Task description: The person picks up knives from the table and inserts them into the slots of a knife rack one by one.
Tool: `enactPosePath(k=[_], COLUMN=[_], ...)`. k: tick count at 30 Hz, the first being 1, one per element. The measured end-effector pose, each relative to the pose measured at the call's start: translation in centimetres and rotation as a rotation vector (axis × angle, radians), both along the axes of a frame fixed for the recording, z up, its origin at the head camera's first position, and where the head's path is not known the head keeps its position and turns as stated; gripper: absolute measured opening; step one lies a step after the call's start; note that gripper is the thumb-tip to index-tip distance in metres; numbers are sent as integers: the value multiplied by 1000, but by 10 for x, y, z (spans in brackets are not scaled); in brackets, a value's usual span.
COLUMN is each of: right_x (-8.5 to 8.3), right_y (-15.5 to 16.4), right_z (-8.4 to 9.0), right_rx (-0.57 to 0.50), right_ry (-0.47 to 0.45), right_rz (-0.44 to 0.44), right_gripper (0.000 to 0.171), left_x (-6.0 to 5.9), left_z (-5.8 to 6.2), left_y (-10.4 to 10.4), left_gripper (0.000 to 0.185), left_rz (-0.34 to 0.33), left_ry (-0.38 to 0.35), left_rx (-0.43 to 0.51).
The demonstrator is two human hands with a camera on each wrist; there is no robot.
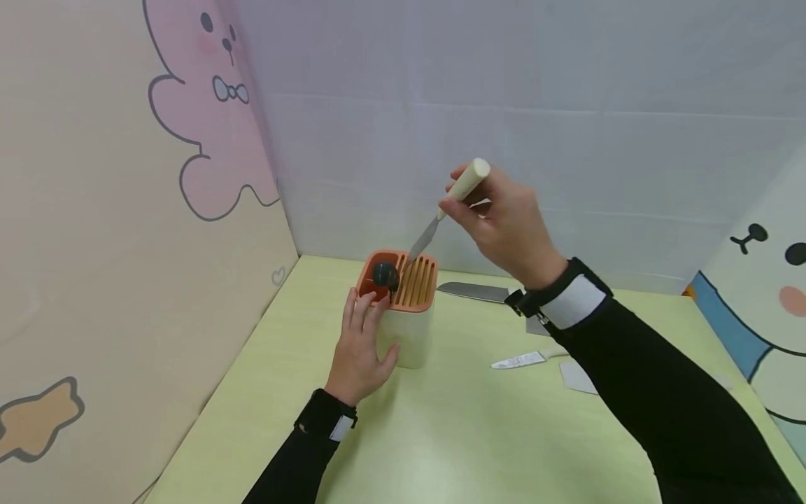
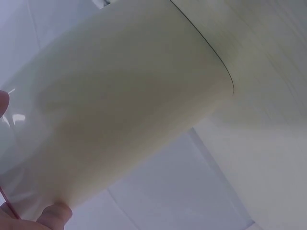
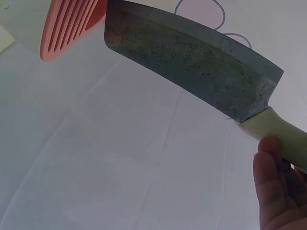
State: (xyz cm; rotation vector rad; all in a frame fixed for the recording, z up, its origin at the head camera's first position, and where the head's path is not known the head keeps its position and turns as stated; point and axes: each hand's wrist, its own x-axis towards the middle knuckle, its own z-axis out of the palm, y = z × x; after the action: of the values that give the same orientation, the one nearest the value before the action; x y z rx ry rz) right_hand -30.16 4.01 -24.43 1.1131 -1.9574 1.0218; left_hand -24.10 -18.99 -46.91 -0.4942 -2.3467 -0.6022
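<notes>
Held by its pale handle in the closed grip of the right hand point(image 1: 504, 224): a knife point(image 3: 192, 60), slanting down with its tip at the orange slotted top point(image 1: 418, 283) of a white holder point(image 1: 406, 339). Cannot tell whether past the slot edges. Against the holder, with straight fingers and a wide, loose grip: the left hand point(image 1: 357, 353), just below a dark object point(image 1: 383, 274) in the larger compartment. Upright on the desk point(image 1: 252, 413), apart from the left edge and the back edge, with open room in front. To the right: a long blade point(image 1: 472, 291) across a narrow gap; nearer the front, a small knife point(image 1: 519, 361).
</notes>
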Motion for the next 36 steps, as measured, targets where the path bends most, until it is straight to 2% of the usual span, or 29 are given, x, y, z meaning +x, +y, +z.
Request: enactPosePath(k=[13, 21, 28, 36], right_x=[0, 0, -8, -17], right_y=[-15, -29, -38, -42], right_z=[2, 0, -11, -27], right_rx=[86, 125, 209, 282], right_ry=[27, 34, -17, -28], right_rz=[10, 14, -14, -54], right_gripper=[34, 37, 34, 31], left_x=[1, 1, 0, -2], left_z=[3, 2, 0, -2], left_y=[-1, -2, -1, 2], left_gripper=[81, 81, 81, 82], left_rz=[1, 3, 6, 6], left_ry=[18, 2, 5, 44], left_rx=[6, 10, 10, 7])
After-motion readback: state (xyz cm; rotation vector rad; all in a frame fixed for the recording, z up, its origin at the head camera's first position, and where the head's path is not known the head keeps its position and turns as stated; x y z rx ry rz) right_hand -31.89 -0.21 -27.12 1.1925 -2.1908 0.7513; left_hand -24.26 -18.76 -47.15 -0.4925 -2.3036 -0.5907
